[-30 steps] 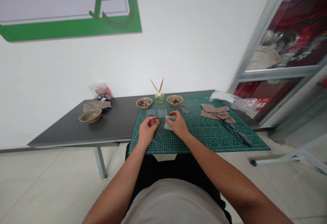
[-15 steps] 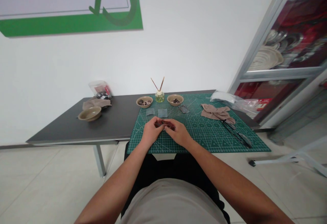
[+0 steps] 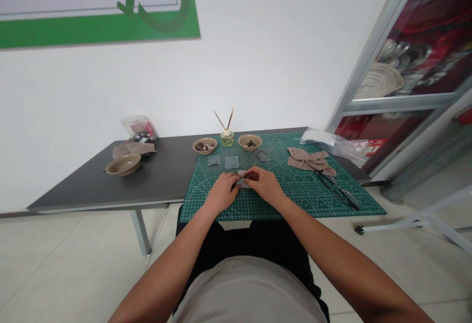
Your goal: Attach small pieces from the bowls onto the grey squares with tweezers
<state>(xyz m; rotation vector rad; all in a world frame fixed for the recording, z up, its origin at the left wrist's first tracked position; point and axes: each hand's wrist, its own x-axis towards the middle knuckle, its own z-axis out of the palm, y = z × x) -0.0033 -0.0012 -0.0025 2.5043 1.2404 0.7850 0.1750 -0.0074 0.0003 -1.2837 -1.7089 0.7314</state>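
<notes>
My left hand (image 3: 222, 191) and my right hand (image 3: 266, 185) meet low over the green cutting mat (image 3: 295, 195). Between them is a small light-grey sheet (image 3: 242, 183), its material unclear, and the fingers of both hands are closed on its sides. Whether anything lies inside the sheet is hidden by my fingers. Just beyond my hands, two flat grey-blue squares (image 3: 231, 162) lie side by side on the mat. A darker, crumpled grey piece (image 3: 262, 155) rests to their right.
Two small bowls of dark and pale pieces, one left (image 3: 205, 146) and one right (image 3: 250, 143), flank a reed diffuser (image 3: 227, 137). A brown cloth (image 3: 308, 159) and black-framed glasses (image 3: 337, 190) lie right. Another bowl (image 3: 124, 164) stands left near a clear bag (image 3: 138, 129).
The light-grey sheet now shows between my hands, where earlier the fingertips were bunched together. My hands have spread slightly apart. The whole view has shifted a little.
</notes>
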